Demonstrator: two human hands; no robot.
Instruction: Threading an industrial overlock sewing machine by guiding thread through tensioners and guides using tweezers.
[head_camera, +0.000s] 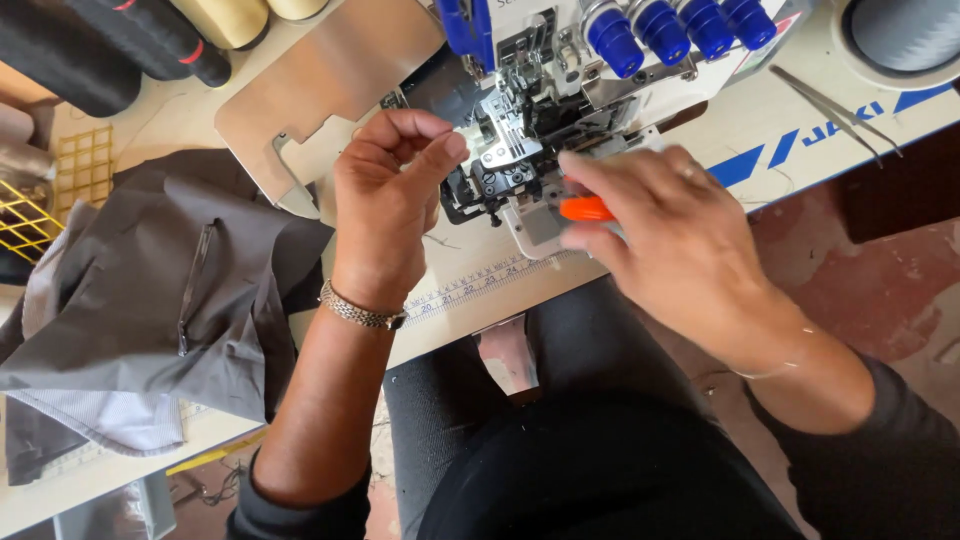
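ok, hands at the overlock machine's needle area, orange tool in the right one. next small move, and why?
Probably bring the orange-handled tool in the right hand a little left, toward the presser foot area. The left hand pinches right beside it, maybe on a thread too fine to see; the tool's tip is hidden, short of it.

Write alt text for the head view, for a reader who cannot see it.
Both hands work at a sewing machine's needle area: the left hand pinches near the presser foot, the right hand grips an orange-handled tool. Grey fabric lies left.
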